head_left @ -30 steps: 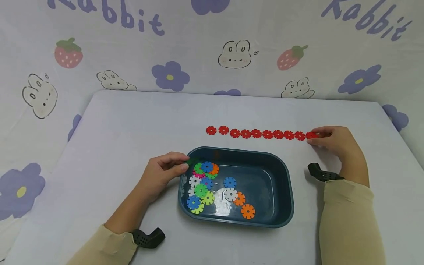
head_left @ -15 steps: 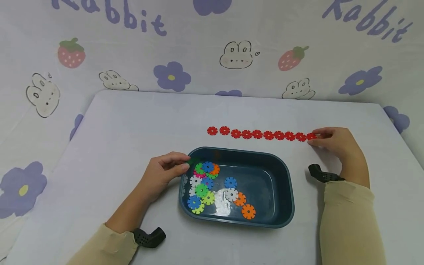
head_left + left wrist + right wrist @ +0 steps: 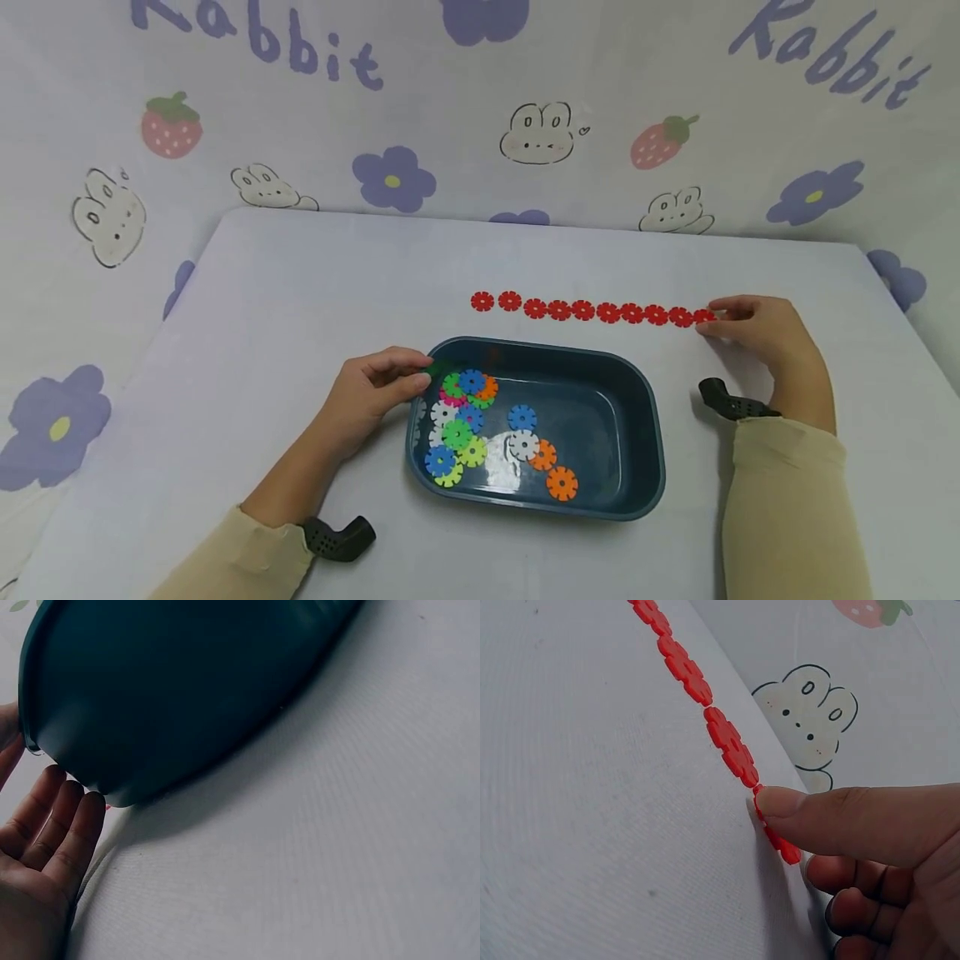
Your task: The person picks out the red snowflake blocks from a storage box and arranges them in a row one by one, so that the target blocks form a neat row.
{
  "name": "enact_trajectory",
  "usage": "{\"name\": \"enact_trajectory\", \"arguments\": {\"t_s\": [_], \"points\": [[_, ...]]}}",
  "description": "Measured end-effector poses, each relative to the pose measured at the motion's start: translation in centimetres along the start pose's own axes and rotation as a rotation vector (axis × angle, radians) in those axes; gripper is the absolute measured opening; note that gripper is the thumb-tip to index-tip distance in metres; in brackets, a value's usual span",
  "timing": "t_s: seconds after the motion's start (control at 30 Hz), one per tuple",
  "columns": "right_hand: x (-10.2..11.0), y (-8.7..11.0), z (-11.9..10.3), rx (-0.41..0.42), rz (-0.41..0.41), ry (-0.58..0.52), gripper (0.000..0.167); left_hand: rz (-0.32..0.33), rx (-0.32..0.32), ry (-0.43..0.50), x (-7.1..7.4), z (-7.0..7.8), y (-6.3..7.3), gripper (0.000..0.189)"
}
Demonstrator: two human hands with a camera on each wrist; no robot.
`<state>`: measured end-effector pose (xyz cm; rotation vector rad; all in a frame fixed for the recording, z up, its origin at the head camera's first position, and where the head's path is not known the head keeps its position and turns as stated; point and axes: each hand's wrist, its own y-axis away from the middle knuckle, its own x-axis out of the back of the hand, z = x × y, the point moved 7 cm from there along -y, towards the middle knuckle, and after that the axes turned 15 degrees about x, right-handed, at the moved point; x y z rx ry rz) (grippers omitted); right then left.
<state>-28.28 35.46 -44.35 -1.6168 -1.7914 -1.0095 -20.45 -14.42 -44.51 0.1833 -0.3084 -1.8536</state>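
Observation:
My left hand (image 3: 378, 392) grips the left back corner of a dark blue-green plastic tray (image 3: 637, 483), and in the left wrist view its fingers (image 3: 84, 832) lie against the outer wall. A row of red notched snowflake discs (image 3: 582, 310) lies on the table behind the tray. At the row's right end my right hand (image 3: 765, 329) holds the last red snowflake disc (image 3: 703, 317) between thumb and finger. Close up in the right wrist view, the thumb (image 3: 780, 802) covers part of that disc, beside its red neighbour (image 3: 731, 746).
Blue, green, white, yellow and pink snowflake discs (image 3: 456, 433) heap in the tray's left side. Orange discs (image 3: 562, 483) and a few others lie near its middle. The white table (image 3: 315, 275) ends at a printed cloth (image 3: 450, 100) behind.
The head view has shifted slightly. Both hands keep their places at the tray corner and the row's end. A little more of the last red disc shows between the right fingers.

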Motion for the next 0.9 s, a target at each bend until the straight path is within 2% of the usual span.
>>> {"name": "enact_trajectory", "arguments": {"t_s": [0.27,0.53,0.7,0.8,0.9], "points": [[-0.5,0.1,0.0,0.007,0.016,-0.031,0.073,0.032,-0.022,-0.031,0.2,0.0,0.1,0.028],[-0.7,0.0,-0.3,0.013,0.020,-0.033,0.065,0.015,-0.078,-0.021,0.4,0.3,-0.1,0.030],[-0.9,0.2,-0.2,0.007,0.026,-0.036,0.065,0.019,-0.068,-0.033,0.3,0.0,0.0,0.028],[-0.9,0.6,-0.9,0.019,0.054,-0.034,0.066,0.054,-0.050,-0.085,0.8,0.1,-0.2,0.028],[-0.3,1.2,-3.2,0.078,0.118,-0.009,0.065,0.105,-0.030,-0.149,1.9,1.2,-0.7,0.032]]}}
